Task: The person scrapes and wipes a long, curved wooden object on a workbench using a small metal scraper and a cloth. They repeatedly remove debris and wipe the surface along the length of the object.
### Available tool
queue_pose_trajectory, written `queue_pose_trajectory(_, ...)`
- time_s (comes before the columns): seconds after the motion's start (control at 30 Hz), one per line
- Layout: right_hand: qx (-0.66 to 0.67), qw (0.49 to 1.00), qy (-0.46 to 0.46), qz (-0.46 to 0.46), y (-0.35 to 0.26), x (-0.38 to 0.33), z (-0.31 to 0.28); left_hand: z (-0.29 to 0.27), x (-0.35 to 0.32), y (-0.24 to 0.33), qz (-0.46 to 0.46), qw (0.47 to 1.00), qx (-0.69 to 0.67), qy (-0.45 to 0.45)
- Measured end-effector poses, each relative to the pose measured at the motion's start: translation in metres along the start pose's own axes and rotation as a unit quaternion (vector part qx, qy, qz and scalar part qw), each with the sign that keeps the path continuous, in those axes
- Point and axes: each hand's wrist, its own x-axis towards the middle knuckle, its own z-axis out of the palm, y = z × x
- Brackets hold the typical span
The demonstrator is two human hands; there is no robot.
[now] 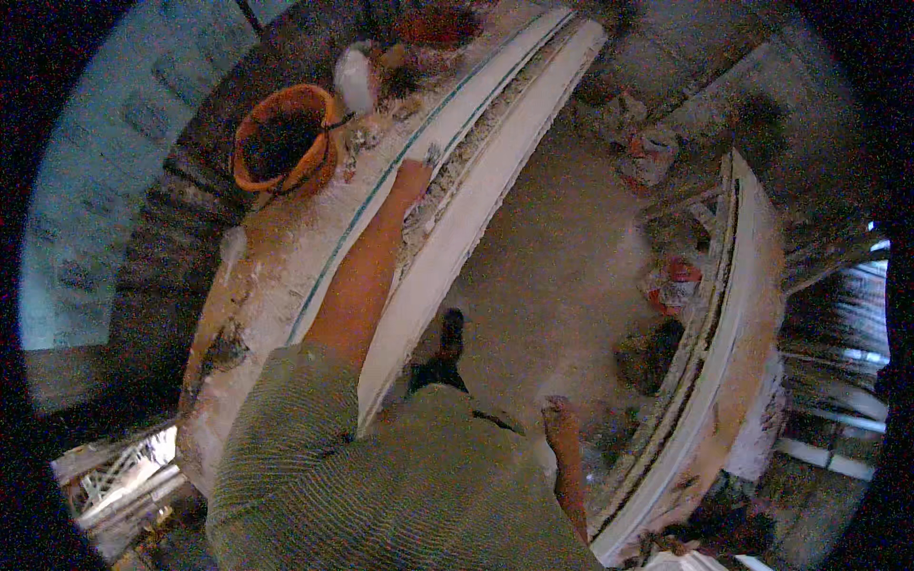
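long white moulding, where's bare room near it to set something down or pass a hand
The widest patch is the floor between the white moulding and the red-and-white bag. A smaller dusty tabletop stretch lies between the orange bucket and the green line. Crowded: beside the bucket, by the white lump.

room above floor, long white strips flanking

Dimly lit interior. A pale blue wall-like surface stands at far left; a dusty brown floor occupies the centre. Daylight shows at 2 margins: a bright gap at lower left and a slatted opening at right.
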Motion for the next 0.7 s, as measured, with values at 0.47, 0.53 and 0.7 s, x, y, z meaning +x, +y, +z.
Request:
queue_pose_trajectory(0.47,0.002,0.994,-0.098,-0.052,-0.081,0.168,-0.047,-0.102,-0.216,-0.112,-0.012,0.987,0.137,0.089)
queue_pose_trajectory(0.53,0.020,0.986,-0.111,-0.123,-0.098,0.168,-0.042,-0.127,-0.300,-0.129,-0.082,0.986,0.124,0.080)
queue_pose_trajectory(0.7,-0.176,0.884,-0.175,-0.397,-0.103,0.140,-0.014,-0.171,-0.502,-0.168,-0.194,0.927,0.243,0.209)
